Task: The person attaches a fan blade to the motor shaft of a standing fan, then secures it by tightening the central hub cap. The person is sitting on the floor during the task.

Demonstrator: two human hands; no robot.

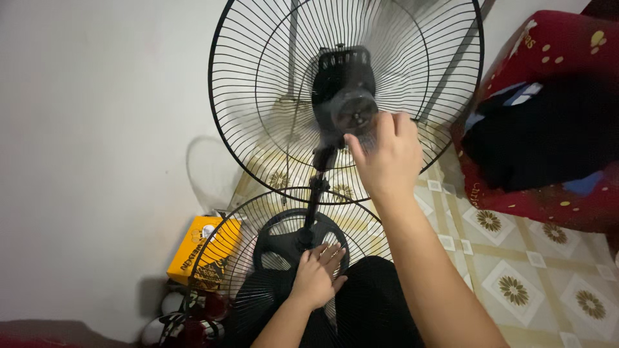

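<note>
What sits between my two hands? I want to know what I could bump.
In the head view, the fan's black pole runs between the right hand and left hand, in front of the lower wire guard.

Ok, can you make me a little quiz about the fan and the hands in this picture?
1. True or false: the right hand is up at the fan motor, in front of the rear wire guard.
2. What does the left hand rest on? A) the yellow box B) the round fan base C) the red cushion
3. Fill in: the floor tiles have a ____ pattern.

Key: 1 true; 2 B; 3 flower.
</note>
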